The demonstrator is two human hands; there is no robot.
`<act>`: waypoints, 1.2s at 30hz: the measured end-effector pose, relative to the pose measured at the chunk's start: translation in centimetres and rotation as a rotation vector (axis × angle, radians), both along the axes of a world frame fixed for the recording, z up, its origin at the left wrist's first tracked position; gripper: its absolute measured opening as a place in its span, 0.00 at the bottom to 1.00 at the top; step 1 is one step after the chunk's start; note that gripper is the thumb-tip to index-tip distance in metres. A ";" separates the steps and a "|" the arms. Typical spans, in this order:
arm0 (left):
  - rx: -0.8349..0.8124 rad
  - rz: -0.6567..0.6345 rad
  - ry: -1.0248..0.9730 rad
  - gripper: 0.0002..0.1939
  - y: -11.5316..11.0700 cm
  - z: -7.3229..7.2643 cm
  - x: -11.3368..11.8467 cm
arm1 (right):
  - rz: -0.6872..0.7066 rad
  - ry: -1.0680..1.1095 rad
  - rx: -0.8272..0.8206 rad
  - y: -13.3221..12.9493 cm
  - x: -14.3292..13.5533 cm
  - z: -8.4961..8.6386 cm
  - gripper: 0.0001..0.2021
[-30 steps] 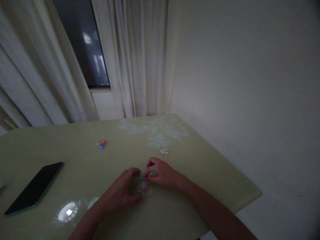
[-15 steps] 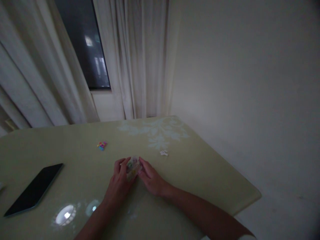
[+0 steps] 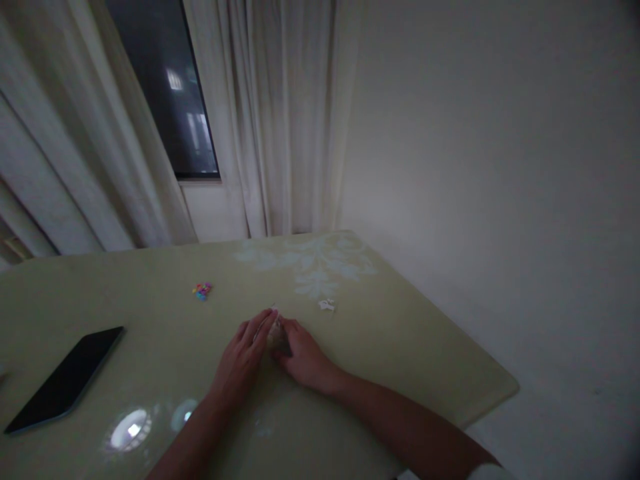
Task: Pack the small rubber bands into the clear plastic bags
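Note:
Between my hands is a small see-through plastic packet (image 3: 279,338), now mostly hidden by fingers, so its contents cannot be made out. My left hand (image 3: 243,349) is closed on its left side, with the fingertips over its top edge. From the right, my right hand (image 3: 303,355) grips it between thumb and fingers. Both hands rest low over the table. Beyond them to the right lie small white pieces (image 3: 327,305). A little heap of bright coloured pieces (image 3: 203,291) sits farther back on the left.
A dark tablet (image 3: 65,380) lies flat at the left of the glossy pale green table (image 3: 400,347). Light-coloured curtains (image 3: 280,120) and a dark window (image 3: 175,87) are behind the table. A bare wall (image 3: 475,167) runs along its right side.
My left fingers have moved up and over the packet, covering the colours that showed through it before. The packet has turned in my hands. The loose pieces and tablet stay put.

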State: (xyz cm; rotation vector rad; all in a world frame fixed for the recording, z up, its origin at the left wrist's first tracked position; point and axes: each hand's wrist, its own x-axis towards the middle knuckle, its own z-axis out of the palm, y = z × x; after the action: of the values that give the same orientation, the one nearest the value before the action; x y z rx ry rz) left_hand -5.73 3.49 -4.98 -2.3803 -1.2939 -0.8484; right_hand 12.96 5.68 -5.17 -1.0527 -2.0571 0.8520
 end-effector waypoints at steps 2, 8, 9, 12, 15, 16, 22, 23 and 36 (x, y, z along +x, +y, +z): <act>-0.011 0.044 -0.053 0.30 0.1 -0.1 -0.3 | -0.016 -0.098 0.066 0.3 0.2 0.2 0.23; -0.075 -0.013 -0.038 0.27 -0.1 -0.3 -1.3 | -0.070 -0.148 0.127 1.2 1.5 0.7 0.05; -0.079 -0.027 -0.027 0.27 -0.2 -0.2 -1.4 | -0.079 -0.141 0.136 1.2 1.6 0.8 0.06; -0.063 -0.067 -0.001 0.29 -0.3 0.3 -1.7 | -0.130 -0.135 0.144 0.9 1.6 1.0 0.17; -0.051 -0.075 0.012 0.30 -0.2 0.4 -1.7 | -0.164 -0.150 0.134 0.7 1.4 0.9 0.24; -0.045 -0.068 0.016 0.30 -0.1 0.4 -1.7 | -0.152 -0.159 0.144 0.7 1.3 0.8 0.23; -0.020 0.018 -0.058 0.26 0.2 -0.2 -1.6 | -0.004 -0.180 0.212 0.9 1.3 0.8 0.21; -0.030 0.031 -0.090 0.27 0.2 -0.2 -1.6 | 0.014 -0.202 0.223 0.9 1.3 0.8 0.22; -0.141 0.195 -0.272 0.24 0.2 0.2 -2.2 | 0.022 -0.325 0.300 0.8 1.4 0.7 0.29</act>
State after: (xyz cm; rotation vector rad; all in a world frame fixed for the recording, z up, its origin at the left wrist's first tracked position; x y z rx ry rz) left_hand -7.96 3.67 -4.73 -2.2499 -1.7114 -1.0805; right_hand 14.40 6.48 -4.47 -1.0538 -2.3769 0.3796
